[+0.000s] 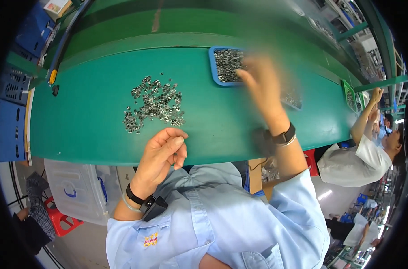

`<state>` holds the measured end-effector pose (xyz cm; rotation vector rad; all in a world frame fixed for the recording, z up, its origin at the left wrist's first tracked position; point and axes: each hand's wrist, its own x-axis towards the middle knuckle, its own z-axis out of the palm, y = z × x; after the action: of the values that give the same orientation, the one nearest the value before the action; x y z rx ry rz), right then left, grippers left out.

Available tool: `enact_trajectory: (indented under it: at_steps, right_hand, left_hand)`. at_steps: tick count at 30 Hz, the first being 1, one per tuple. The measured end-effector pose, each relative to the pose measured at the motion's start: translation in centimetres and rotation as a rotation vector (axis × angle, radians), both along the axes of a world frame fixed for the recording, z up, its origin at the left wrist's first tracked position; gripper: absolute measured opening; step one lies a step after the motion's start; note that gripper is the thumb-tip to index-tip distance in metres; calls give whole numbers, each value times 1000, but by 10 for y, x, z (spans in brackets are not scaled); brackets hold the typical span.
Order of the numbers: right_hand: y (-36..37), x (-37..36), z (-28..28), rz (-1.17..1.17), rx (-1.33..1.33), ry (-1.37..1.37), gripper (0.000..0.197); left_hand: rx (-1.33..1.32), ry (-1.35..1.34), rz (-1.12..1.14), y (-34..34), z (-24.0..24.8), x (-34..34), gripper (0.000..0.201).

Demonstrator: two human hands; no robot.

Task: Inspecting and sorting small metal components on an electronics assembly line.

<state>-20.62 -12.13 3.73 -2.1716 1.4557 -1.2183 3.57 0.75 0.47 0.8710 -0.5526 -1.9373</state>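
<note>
On the green counter (92,121) the left hand (161,154) rests with fingers loosely curled and holding nothing, a scatter of small metal parts (154,103) at its twelve o'clock, while the blurred right hand (262,85), fingers spread and released, reaches over the blue tray (213,67) of parts at two o'clock.

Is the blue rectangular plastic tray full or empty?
Full: the blue rectangular plastic tray holds a dense layer of small grey metal parts across its visible floor.
</note>
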Motion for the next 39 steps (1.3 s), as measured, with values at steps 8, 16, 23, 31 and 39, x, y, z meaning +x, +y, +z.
enact_trajectory:
  at_steps: [8,16,23,31,39]
  right_hand:
    - [2,57,-26,419,77,231,14]
    - [4,54,-35,552,42,434,13]
    - [10,43,-28,365,231,240,14]
    - [-6,64,-27,453,243,383,14]
    - [13,60,-13,445,185,309,15]
  left_hand:
    - [-79,-95,17,-5,-3,4,24]
    - [-157,-181,190,-14,-1,11,30]
    - [-188,-123,151,-16,-11,18,23]
    - [-167,-129,149,-14,-11,15,17]
    - [-130,-129,118,-18,1,5,19]
